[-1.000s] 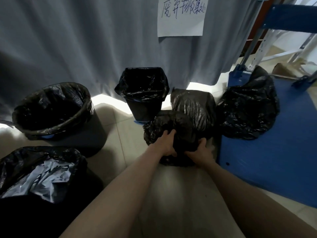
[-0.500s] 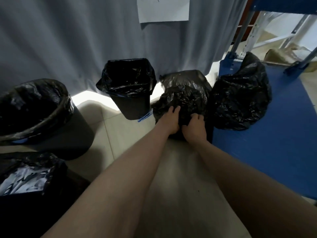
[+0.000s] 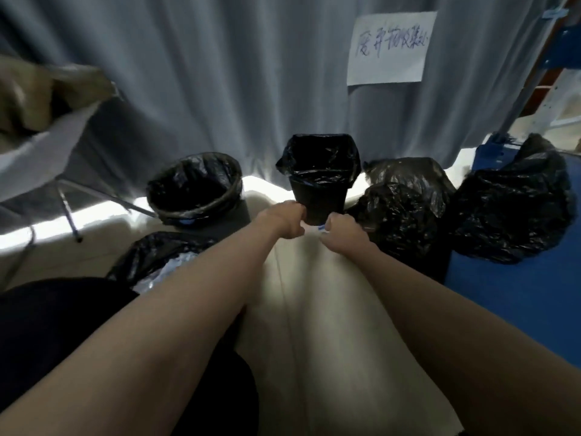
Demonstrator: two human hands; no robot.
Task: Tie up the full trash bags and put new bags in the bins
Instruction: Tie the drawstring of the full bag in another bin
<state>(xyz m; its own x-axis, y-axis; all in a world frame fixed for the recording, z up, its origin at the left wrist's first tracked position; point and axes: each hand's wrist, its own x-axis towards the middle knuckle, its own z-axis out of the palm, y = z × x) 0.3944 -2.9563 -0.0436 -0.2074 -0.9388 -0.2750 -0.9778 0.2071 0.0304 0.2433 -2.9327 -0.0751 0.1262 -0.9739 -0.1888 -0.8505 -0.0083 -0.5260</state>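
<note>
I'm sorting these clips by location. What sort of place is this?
Probably a waste collection corner in a storeroom or workplace. Lined bins stand against a grey curtain bearing a handwritten paper sign, filled black trash bags sit on the floor, and blue metal shelving rises at right.

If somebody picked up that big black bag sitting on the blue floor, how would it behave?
The big black bag would probably sag and shift shape, since its thin plastic is crumpled. It bulges, so it may be fairly heavy, though its contents are hidden. The glossy film looks slippery, so grabbing a bunched fold seems safest.
</note>
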